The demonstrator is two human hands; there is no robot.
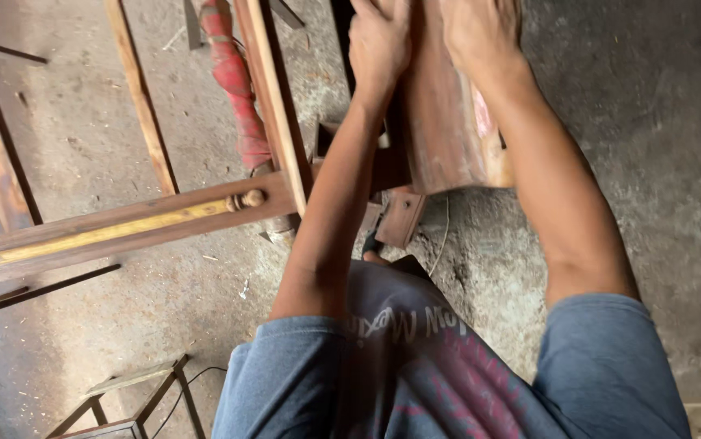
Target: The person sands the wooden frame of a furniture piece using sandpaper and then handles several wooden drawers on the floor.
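Observation:
A reddish-brown wooden board (441, 122) lies lengthwise in front of me, running up out of the frame. My left hand (379, 39) rests along its left edge with the fingers pressed on the wood. My right hand (480, 28) lies flat on the board's right side near the top of the view. Both arms stretch forward from my blue shirt. A small brown wooden block (401, 218) sits below the board's near end.
A wooden frame with a yellow-striped rail (106, 232) and upright slats (273, 97) stands at the left. A red wrapped post (236, 89) rises behind it. A small metal stool frame (127, 398) stands on the dusty concrete floor (651, 162) at the lower left.

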